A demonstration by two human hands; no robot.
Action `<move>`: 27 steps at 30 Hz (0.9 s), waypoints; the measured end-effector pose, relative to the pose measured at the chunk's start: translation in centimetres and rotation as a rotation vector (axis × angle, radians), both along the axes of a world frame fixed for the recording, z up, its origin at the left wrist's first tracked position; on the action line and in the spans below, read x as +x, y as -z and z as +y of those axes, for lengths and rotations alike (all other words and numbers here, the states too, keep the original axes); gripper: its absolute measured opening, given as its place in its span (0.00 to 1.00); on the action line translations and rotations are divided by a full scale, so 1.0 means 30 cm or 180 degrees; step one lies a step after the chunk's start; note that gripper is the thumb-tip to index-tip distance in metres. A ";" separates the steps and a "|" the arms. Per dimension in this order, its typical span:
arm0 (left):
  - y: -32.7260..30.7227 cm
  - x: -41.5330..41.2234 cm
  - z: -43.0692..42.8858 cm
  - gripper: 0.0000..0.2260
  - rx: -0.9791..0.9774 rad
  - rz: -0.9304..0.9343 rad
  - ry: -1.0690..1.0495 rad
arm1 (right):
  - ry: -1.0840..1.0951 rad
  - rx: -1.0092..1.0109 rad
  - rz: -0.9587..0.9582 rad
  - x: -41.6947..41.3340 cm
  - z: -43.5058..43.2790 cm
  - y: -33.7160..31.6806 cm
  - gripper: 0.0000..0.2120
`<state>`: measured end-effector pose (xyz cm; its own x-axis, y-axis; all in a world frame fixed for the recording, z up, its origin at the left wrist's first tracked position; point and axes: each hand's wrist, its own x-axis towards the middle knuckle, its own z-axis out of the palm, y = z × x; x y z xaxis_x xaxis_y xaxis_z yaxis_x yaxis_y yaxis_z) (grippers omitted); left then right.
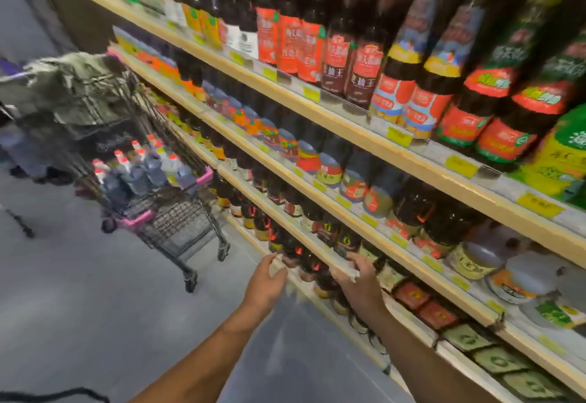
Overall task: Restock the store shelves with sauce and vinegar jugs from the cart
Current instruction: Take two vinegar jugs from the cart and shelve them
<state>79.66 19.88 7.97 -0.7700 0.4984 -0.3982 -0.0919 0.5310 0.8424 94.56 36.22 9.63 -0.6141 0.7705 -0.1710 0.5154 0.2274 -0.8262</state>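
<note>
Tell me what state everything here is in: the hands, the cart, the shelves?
Left hand: open, empty, fingers spread near the low shelf's bottles.
Right hand: fingers curled on the front edge of a low shelf; holding no jug.
Cart: parked by the shelves, jugs with red caps in its basket.
Cloth: draped over the cart's back end.
Upper shelves: full of upright bottles.
</note>
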 end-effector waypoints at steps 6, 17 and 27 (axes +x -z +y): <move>-0.002 -0.252 -0.211 0.22 0.0052 -0.0010 -0.0294 | -0.0238 -0.0124 0.0267 -0.302 -0.141 -0.008 0.19; 0.039 -0.636 -0.331 0.17 0.0075 -0.0032 -0.0814 | -0.0899 -0.0382 0.0330 -0.832 -0.195 0.035 0.09; 0.028 -1.091 -0.293 0.19 -0.0138 -0.0243 -0.1542 | -0.1607 -0.0450 0.0247 -1.410 -0.126 0.106 0.11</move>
<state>46.93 11.09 7.12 -0.8770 0.0719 -0.4751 -0.3976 0.4465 0.8016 52.25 32.43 6.45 -0.9177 0.3483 -0.1912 0.3068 0.3151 -0.8981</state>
